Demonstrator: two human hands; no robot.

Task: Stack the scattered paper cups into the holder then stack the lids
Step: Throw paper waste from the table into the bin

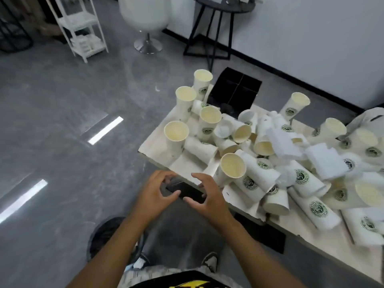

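Note:
Several white paper cups with green logos cover the pale wooden table. Some stand upright, such as one at the near left corner. Others lie tipped in a heap, such as one. Translucent white lids sit among them. The black compartmented holder stands at the table's far end with no cups visible in it. My left hand and my right hand are just off the table's near edge, fingers curled around a flat black phone-like object held between them.
White foam-like blocks lie on the cup heap. Beyond the table are a black-legged side table, a white swivel chair and a white shelf rack on the grey floor. A black box sits under the table.

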